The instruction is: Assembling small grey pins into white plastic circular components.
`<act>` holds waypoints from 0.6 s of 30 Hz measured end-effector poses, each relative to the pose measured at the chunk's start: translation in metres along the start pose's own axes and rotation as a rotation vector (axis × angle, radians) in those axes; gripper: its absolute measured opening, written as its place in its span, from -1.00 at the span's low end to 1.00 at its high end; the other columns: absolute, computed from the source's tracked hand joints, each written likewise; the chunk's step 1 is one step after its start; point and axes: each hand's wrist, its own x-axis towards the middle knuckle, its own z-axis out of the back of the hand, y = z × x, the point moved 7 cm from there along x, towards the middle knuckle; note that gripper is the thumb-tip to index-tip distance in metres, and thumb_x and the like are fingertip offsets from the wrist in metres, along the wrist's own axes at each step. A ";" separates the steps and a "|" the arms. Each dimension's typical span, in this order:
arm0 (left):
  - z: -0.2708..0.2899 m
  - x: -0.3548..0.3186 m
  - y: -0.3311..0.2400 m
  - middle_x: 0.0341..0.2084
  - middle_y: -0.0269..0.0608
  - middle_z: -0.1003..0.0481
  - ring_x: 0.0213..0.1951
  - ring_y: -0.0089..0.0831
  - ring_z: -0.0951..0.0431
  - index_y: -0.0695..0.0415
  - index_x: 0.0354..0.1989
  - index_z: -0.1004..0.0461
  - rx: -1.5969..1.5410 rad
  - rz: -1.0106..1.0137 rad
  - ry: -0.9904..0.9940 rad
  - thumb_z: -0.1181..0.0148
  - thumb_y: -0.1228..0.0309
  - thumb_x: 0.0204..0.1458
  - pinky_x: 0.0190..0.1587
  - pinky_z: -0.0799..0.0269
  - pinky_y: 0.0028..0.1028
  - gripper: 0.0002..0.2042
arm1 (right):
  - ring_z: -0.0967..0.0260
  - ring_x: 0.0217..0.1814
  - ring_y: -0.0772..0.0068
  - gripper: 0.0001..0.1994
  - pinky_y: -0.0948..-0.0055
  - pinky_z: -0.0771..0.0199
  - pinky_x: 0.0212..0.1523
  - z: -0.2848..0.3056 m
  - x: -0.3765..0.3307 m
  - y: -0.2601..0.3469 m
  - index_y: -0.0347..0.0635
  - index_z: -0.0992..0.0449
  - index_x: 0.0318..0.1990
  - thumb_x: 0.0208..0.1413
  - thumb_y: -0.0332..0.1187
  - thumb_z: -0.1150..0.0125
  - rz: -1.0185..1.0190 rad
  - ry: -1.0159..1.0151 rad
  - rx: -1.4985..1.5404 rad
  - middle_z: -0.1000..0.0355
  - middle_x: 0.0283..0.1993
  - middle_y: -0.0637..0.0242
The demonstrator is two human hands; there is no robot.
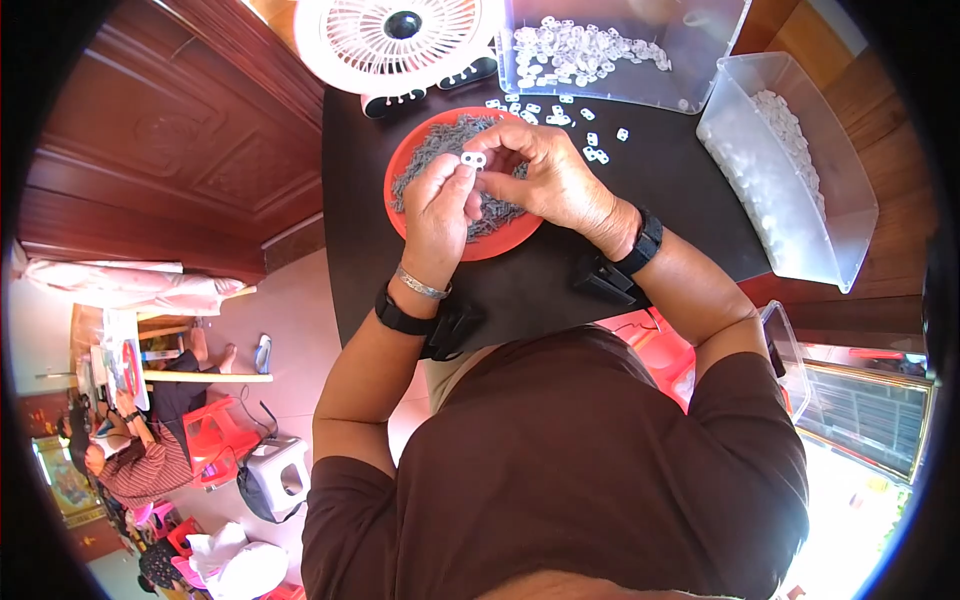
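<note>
Hands working over a red bowl

Left hand [437, 205] and right hand [545, 172] pinch a small white clip [474, 159] together above the red bowl [510, 238] of grey pins [440, 140]; loose white clips [560, 115] lie on the table [660, 190].

Left hand [437, 205] and right hand [545, 175] raised together, fingertips pinched and meeting — wrists bent inward, forearms angled up from below

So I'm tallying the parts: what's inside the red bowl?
The red bowl holds a heap of small grey pieces. Both hands cover its middle and right side, so what lies beneath them cannot be seen.
</note>
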 end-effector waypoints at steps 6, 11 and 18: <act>0.002 0.001 0.003 -0.69 -0.37 -0.36 -0.67 -0.67 -0.31 0.25 -0.34 -0.45 -0.016 0.039 0.032 0.03 0.30 0.15 -0.62 -0.18 -0.69 -0.75 | -0.47 -0.26 0.47 -0.71 0.51 -0.47 -0.21 0.002 0.000 0.010 -0.19 -0.50 -0.17 -0.12 -0.55 -0.32 0.098 0.021 -0.175 -0.49 -0.30 0.32; 0.004 0.007 0.007 -0.72 -0.36 -0.36 -0.71 -0.65 -0.32 0.25 -0.35 -0.46 0.036 0.116 0.111 -0.01 0.26 0.11 -0.67 -0.15 -0.67 -0.74 | -0.46 -0.31 0.41 -0.77 0.49 -0.48 -0.34 0.000 0.000 0.017 -0.18 -0.50 -0.25 -0.14 -0.49 -0.31 0.259 0.022 -0.227 -0.47 -0.34 0.31; -0.001 0.001 0.005 -0.71 -0.33 -0.38 -0.70 -0.62 -0.33 0.27 -0.36 -0.45 0.009 0.083 -0.015 0.03 0.27 0.13 -0.66 -0.18 -0.66 -0.72 | -0.44 -0.26 0.23 -0.72 0.39 -0.48 -0.28 -0.001 -0.001 0.023 -0.21 -0.51 -0.23 -0.16 -0.43 -0.34 0.288 -0.023 -0.327 -0.45 -0.30 0.27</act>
